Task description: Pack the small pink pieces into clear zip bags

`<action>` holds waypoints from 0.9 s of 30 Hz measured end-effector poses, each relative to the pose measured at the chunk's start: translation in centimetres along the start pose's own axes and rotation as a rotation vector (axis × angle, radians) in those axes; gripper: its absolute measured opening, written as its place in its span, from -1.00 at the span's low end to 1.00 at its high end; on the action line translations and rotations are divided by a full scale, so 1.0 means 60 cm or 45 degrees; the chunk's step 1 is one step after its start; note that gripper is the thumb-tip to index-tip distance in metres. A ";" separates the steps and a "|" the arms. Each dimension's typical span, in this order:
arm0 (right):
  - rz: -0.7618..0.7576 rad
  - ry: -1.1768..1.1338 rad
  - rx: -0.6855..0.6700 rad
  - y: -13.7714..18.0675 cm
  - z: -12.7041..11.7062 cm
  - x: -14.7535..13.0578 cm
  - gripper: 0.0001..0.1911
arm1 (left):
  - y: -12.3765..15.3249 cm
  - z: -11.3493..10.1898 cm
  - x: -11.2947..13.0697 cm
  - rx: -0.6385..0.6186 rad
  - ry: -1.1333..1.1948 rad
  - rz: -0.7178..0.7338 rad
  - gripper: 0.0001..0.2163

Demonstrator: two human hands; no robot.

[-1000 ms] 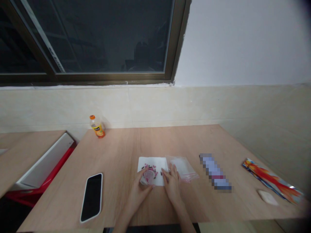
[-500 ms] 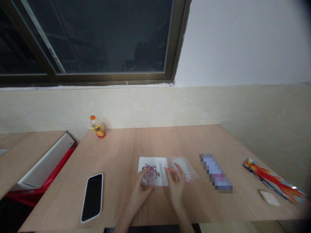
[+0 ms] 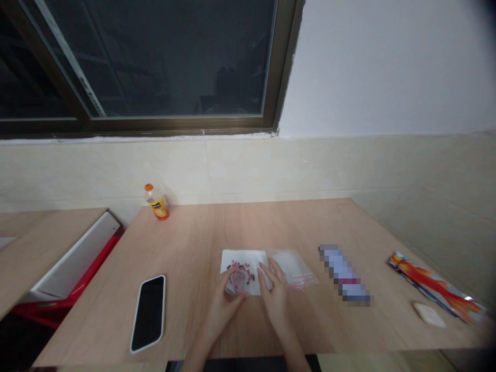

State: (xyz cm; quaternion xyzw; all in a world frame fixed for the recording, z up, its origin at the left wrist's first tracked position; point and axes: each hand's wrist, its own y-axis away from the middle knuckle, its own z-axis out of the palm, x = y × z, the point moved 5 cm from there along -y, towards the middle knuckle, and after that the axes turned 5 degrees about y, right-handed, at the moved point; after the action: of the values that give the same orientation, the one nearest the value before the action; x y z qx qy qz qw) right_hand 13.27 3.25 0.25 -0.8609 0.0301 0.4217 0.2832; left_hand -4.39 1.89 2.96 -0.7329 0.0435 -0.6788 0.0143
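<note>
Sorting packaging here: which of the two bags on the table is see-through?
The clear plastic bag, just beside the right hand. The flame-printed packet towards the far right of the table is opaque.

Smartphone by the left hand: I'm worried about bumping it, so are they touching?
Apart. The head view shows bare wooden tabletop between the black smartphone and the left hand.

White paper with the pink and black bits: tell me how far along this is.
Done: pink and black bits lie on the white paper. In hand: the left hand cups a pinkish packet; the right hand rests at the paper's edge. Left: the clear zip bag lies flat, seemingly unfilled.
</note>
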 end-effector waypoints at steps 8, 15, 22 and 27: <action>0.009 0.445 -0.185 0.046 0.049 0.060 -0.70 | 0.001 -0.002 0.009 -0.013 0.017 -0.022 -0.54; -0.029 0.439 -0.161 0.049 0.050 0.057 -0.75 | 0.003 -0.005 0.015 0.016 0.016 -0.024 -0.55; -0.031 0.355 -0.061 0.042 0.039 0.060 -0.70 | 0.003 -0.009 0.018 0.056 0.000 -0.001 -0.55; -0.055 0.052 0.131 0.015 -0.007 0.008 -0.72 | 0.003 -0.012 0.011 0.086 -0.073 0.037 -0.53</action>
State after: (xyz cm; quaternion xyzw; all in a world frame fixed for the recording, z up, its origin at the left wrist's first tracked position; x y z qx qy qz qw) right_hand 13.62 2.39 -0.35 -0.8540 0.0391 0.3957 0.3356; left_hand -5.06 1.69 3.67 -0.7504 0.0309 -0.6583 0.0502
